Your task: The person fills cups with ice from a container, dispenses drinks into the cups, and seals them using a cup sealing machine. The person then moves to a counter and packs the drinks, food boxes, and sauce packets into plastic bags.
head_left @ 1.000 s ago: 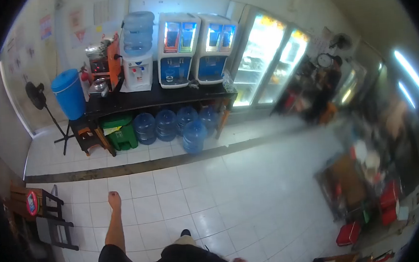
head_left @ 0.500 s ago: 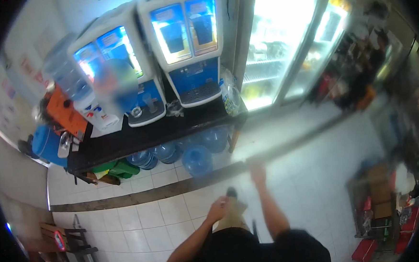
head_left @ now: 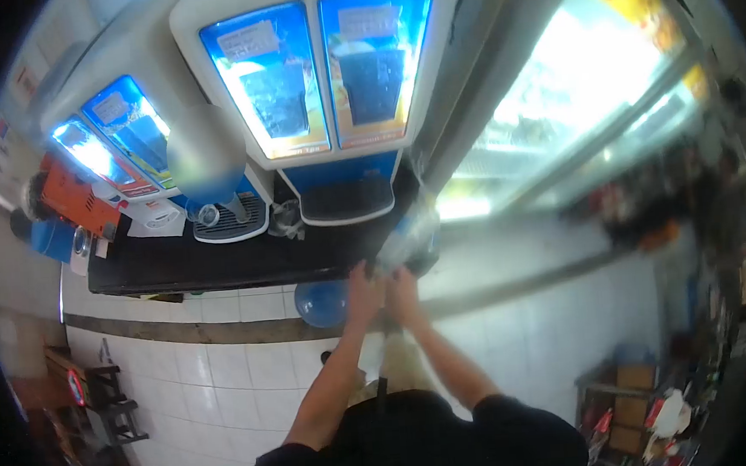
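The clear plastic bag looks crumpled and shiny, with a faint bluish patch, at the right end of my dark table, beside the drink dispenser. I can't read any writing on it. Pale labels and small orange print mark the dispenser's lit blue panels, too blurred to read. My left hand and right hand are partly curled at the bag's lower edge; I can't tell how firmly either grips.
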The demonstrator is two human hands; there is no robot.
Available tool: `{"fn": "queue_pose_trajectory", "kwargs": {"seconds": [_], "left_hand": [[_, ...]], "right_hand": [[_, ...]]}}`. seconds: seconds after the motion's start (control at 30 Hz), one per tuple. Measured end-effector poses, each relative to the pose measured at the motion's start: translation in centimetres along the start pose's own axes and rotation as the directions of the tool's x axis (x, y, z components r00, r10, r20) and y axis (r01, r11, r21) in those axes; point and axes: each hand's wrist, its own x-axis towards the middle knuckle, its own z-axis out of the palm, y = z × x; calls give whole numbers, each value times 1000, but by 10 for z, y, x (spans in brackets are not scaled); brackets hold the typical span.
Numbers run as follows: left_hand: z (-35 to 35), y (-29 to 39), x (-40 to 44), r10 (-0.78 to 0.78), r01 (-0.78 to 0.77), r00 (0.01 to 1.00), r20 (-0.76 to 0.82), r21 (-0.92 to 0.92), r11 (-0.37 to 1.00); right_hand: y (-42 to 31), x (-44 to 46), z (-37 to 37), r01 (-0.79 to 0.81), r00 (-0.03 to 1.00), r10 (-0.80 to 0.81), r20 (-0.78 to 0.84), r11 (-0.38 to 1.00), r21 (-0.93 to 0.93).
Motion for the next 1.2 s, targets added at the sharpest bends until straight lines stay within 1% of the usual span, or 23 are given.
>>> {"fn": "queue_pose_trajectory", "kwargs": {"seconds": [0.03, 0.07, 0.1, 0.13, 0.17, 0.2, 0.23, 0.3, 0.33, 0.37, 0.5, 0.53, 0.6, 0.63, 0.7, 0.77, 0.83, 0.87, 0.9, 0.97, 1.03, 1.1, 1.2], "left_hand": [[22, 19, 23, 4, -5, 1000, 11, 82, 997], [40, 30, 40, 3, -8, 1000, 29, 169, 986], [56, 24, 48, -5, 1, 1000, 24, 173, 985], [75, 9, 54, 48, -65, 997, 56, 350, 934], [93, -1, 67, 99, -133, 991, 94, 513, 848], [100, -11, 75, 82, -122, 992, 98, 526, 842], [102, -23, 80, 47, -108, 992, 120, 571, 814], [96, -35, 78, -9, -94, 987, 159, 627, 773], [91, -33, 77, 77, -149, 987, 142, 619, 771], [88, -30, 79, 167, -201, 979, 113, 610, 767], [84, -45, 90, 242, -254, 964, 113, 669, 698], [87, -48, 90, 232, -236, 968, 97, 672, 702], [85, -43, 98, 23, -104, 991, 133, 646, 757], [86, -46, 99, 22, -97, 992, 124, 644, 759], [93, -67, 100, 130, -201, 979, 154, 723, 661], [89, -51, 104, 63, -155, 987, 150, 740, 654], [87, -43, 103, -2, -121, 987, 159, 754, 645], [87, -47, 105, -32, -114, 983, 181, 737, 666], [86, -41, 107, -62, -106, 977, 202, 721, 684], [80, -8, 106, -101, -11, 987, 125, 679, 734], [76, 40, 112, -147, 85, 988, 48, 626, 775], [86, 72, 118, 369, -373, 925, 89, 392, 841], [118, 81, 134, 377, -384, 921, 93, 364, 849]], "right_hand": [[9, 0, -8, 18, 1000, -18, 7, 1000, -4], [20, -1, -16, 189, 976, -197, 97, 978, 84], [45, -1, -17, 171, 953, -201, 228, 975, 145], [72, -3, -18, 137, 913, -201, 354, 971, 199], [113, 5, -22, -54, 849, -43, 526, 984, 168], [122, 27, -44, -254, 909, 199, 365, 961, 108], [128, 61, -67, -460, 879, 440, 182, 884, 81], [175, 106, -73, -119, 960, 165, -228, 972, 204], [194, 126, -77, -219, 970, 196, 143, 961, 169], [207, 143, -81, -285, 847, 199, 492, 953, 104], [202, 168, -92, -392, 764, 130, 632, 872, 294], [198, 170, -93, -459, 798, 138, 587, 770, 443], [194, 170, -80, -530, 839, 237, 491, 562, 635], [194, 170, -79, -527, 839, 229, 494, 567, 633], [181, 174, -89, -400, 859, 214, 466, 849, 347], [161, 171, -89, -397, 884, 250, 394, 846, 355], [160, 161, -75, -215, 973, 224, 46, 829, 516], [179, 157, -52, -231, 957, 290, 0, 760, 607], [181, 158, -53, -222, 959, 285, -7, 763, 607], [186, 158, -52, -368, 921, 263, 287, 829, 420], [186, 163, -50, -357, 922, 241, 304, 831, 426], [175, 163, -62, -355, 902, 218, 372, 865, 354], [163, 168, -75, -190, 913, 80, 400, 951, 243]]}}
